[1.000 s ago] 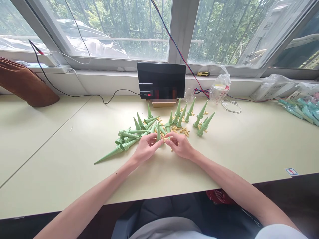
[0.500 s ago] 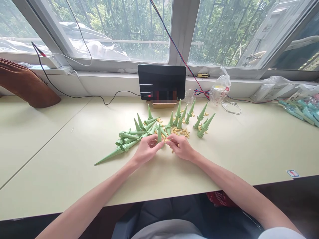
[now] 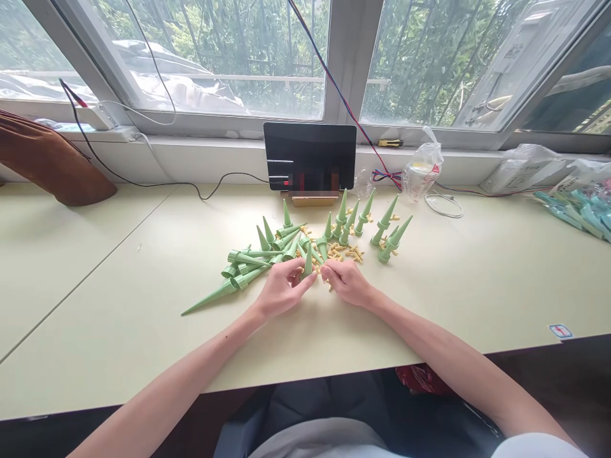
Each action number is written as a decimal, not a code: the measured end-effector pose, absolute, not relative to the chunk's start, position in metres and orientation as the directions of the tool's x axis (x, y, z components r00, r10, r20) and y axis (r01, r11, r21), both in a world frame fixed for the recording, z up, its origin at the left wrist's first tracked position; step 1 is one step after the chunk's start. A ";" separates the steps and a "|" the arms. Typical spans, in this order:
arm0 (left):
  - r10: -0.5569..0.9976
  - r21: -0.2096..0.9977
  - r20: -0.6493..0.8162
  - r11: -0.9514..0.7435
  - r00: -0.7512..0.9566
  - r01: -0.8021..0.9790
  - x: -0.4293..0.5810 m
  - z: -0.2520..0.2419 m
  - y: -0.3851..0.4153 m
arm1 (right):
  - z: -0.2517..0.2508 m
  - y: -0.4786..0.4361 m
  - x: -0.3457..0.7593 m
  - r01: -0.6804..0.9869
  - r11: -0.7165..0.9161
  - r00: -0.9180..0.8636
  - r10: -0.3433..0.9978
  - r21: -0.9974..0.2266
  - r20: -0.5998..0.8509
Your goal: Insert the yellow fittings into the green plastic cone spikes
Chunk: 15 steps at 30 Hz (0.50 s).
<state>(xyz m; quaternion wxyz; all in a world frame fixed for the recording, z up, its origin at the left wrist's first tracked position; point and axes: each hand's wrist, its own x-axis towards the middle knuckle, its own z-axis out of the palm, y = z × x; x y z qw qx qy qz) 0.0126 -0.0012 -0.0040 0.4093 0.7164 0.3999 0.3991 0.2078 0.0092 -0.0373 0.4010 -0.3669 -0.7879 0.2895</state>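
My left hand (image 3: 281, 285) is closed round the base of a green plastic watering spike (image 3: 308, 259), its point upward. Pressed up against the spike's side, my right hand (image 3: 347, 282) pinches a small yellow valve (image 3: 319, 270), mostly hidden by the fingertips. Beyond my hands lies a heap of loose yellow valves (image 3: 353, 253). To the left is a pile of green spikes (image 3: 248, 257), most on their sides with hollow ends showing. On the right, several spikes with yellow valves fitted (image 3: 392, 240) stand point up.
A black tablet (image 3: 310, 156) leans on a small cardboard stand (image 3: 315, 201) at the back. Right of it are a plastic bag with a cup (image 3: 422, 172) and a coiled white cable (image 3: 443, 206). A brown bag (image 3: 52, 159) lies far left; teal pieces in plastic (image 3: 580, 210) lie far right.
The spike in my left hand has shifted slightly right and tilted a little. My right hand's fingers have curled tighter at the valve.
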 end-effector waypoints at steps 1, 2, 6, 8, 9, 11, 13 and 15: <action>0.900 0.908 0.241 -0.341 0.363 0.244 0.013 -0.004 -0.001 | -0.038 0.009 0.208 0.344 0.559 -0.412 0.812 -0.754 0.414; 0.900 0.910 0.236 -0.336 0.366 0.241 0.013 -0.004 -0.001 | -0.038 0.009 0.208 0.342 0.553 -0.412 0.815 -0.759 0.408; 0.903 0.933 0.206 -0.298 0.376 0.204 0.013 -0.002 -0.001 | -0.038 0.009 0.208 0.333 0.533 -0.399 0.827 -0.778 0.397; 0.907 0.947 0.186 -0.268 0.379 0.178 0.013 -0.002 -0.001 | -0.038 0.008 0.208 0.323 0.529 -0.393 0.829 -0.785 0.398; 0.908 0.954 0.173 -0.251 0.381 0.166 0.013 -0.001 0.000 | -0.038 0.008 0.208 0.317 0.529 -0.393 0.829 -0.788 0.398; 0.911 0.964 0.145 -0.218 0.386 0.153 0.013 -0.001 0.001 | -0.037 0.008 0.208 0.306 0.530 -0.395 0.827 -0.791 0.401; 0.914 0.969 0.124 -0.195 0.385 0.151 0.012 -0.001 0.002 | -0.037 0.007 0.208 0.298 0.532 -0.403 0.823 -0.792 0.401; 0.915 0.971 0.113 -0.185 0.388 0.152 0.011 -0.001 0.003 | -0.036 0.007 0.208 0.296 0.537 -0.409 0.819 -0.790 0.404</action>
